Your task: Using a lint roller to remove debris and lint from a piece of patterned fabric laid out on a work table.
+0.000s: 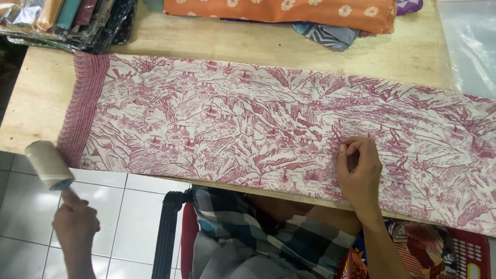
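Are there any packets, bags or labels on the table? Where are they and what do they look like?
Stack of wrapped cloths: top left corner of the table, flat shiny clear packets, with orange, teal and dark cloth inside.
Clear plastic bag: top right corner, flat, see-through, looks empty.
Labels, signs, screens: none that I can see.

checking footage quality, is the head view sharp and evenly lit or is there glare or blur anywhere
Head view: light is soft and even, and the red-and-white patterned cloth is sharp. Glare shows on the clear plastic sheet and the wrapped fabric packs. The left hand with the lint roller looks slightly soft; the right hand casts little shadow.
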